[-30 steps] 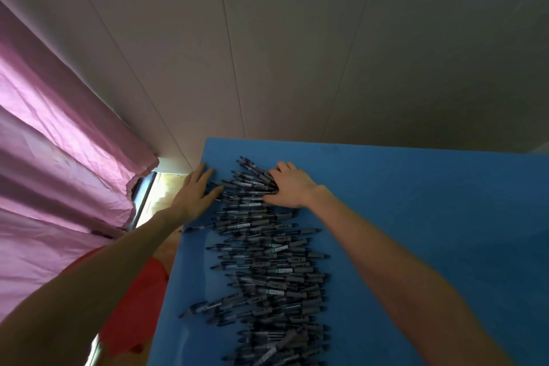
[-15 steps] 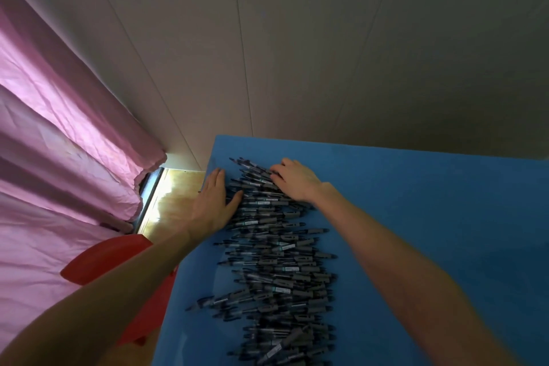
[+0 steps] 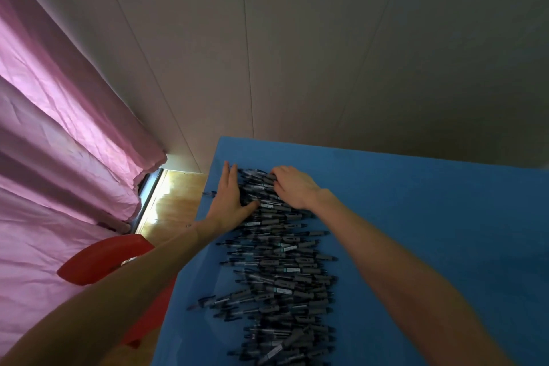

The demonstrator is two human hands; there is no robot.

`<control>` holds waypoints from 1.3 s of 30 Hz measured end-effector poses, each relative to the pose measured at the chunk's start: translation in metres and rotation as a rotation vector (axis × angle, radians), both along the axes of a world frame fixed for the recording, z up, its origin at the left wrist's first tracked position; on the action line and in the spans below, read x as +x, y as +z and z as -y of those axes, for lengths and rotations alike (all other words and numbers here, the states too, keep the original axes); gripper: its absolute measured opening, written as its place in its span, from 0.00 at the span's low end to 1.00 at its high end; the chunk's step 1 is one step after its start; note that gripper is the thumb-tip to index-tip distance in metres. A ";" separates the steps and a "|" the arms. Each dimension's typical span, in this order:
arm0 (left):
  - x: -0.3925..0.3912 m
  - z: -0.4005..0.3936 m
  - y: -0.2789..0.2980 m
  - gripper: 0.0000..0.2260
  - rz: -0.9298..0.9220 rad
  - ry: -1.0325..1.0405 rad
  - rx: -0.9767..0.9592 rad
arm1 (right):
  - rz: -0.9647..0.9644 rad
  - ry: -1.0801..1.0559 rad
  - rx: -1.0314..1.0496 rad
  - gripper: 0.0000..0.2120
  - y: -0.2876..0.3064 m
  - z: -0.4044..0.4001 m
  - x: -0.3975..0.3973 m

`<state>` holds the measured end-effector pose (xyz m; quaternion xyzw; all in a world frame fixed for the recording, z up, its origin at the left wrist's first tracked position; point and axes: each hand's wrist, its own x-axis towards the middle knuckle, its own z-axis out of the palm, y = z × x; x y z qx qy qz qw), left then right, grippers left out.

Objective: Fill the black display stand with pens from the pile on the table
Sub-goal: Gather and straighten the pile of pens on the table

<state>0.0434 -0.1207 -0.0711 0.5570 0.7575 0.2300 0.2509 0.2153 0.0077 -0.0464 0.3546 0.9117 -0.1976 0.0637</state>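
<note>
Since the earlier frame, the left hand (image 3: 228,202) has slid from the table edge against the pile's left side, fingers straight and together, thumb spread onto the pens. Fingers of the right hand (image 3: 294,187) curl over the top of the pen pile (image 3: 282,270), which runs down the frame's centre on the blue table (image 3: 430,217). Pink curtain (image 3: 59,128) hangs at left.

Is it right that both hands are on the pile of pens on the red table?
Not quite: the table is blue, not red. The head view shows the left hand and right hand both on the far end of the pile of pens, as you said.
</note>
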 end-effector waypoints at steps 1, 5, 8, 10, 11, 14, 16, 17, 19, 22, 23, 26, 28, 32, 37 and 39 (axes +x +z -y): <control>0.000 0.000 0.000 0.50 -0.071 0.027 0.011 | 0.014 0.007 0.000 0.15 0.000 0.000 0.000; -0.012 -0.002 -0.001 0.50 -0.141 0.104 -0.078 | 0.052 0.022 0.001 0.15 -0.002 0.001 0.001; -0.022 0.006 -0.004 0.47 -0.142 0.167 -0.083 | 0.046 0.018 0.000 0.16 -0.004 0.003 0.001; -0.029 0.016 -0.009 0.45 -0.062 0.234 -0.067 | 0.043 0.022 -0.001 0.17 -0.005 0.004 0.002; -0.033 0.020 -0.011 0.45 0.006 0.257 -0.069 | 0.042 0.024 -0.001 0.17 -0.005 0.004 0.003; -0.040 0.026 -0.019 0.45 0.120 0.264 -0.058 | 0.034 0.026 0.016 0.19 -0.007 0.005 0.003; -0.037 0.025 -0.015 0.44 0.115 0.244 -0.051 | 0.023 0.028 0.033 0.22 -0.007 0.009 0.001; -0.032 0.024 -0.008 0.43 0.103 0.220 -0.038 | 0.015 0.026 0.041 0.24 -0.008 0.011 0.000; -0.022 0.022 0.000 0.42 0.083 0.200 -0.023 | 0.002 0.023 0.059 0.28 -0.009 0.016 -0.003; -0.012 0.021 0.006 0.37 0.105 0.200 0.026 | -0.042 -0.011 0.052 0.32 -0.013 0.020 -0.003; -0.007 0.023 0.008 0.34 0.122 0.209 0.048 | -0.061 -0.026 0.041 0.33 -0.014 0.020 -0.002; 0.005 0.028 0.012 0.30 0.140 0.250 0.082 | -0.102 -0.060 0.012 0.32 -0.017 0.021 0.001; 0.009 0.030 0.012 0.27 0.107 0.245 0.093 | -0.117 -0.071 0.008 0.32 -0.018 0.020 0.003; 0.008 0.036 0.008 0.24 0.052 0.203 0.074 | -0.100 -0.077 0.020 0.34 -0.018 0.018 0.001; -0.001 0.039 0.003 0.29 -0.024 0.107 0.003 | -0.049 -0.063 0.046 0.38 -0.018 0.015 -0.010; -0.011 0.031 0.001 0.36 -0.137 0.087 -0.051 | -0.043 -0.048 0.047 0.37 -0.017 0.014 -0.014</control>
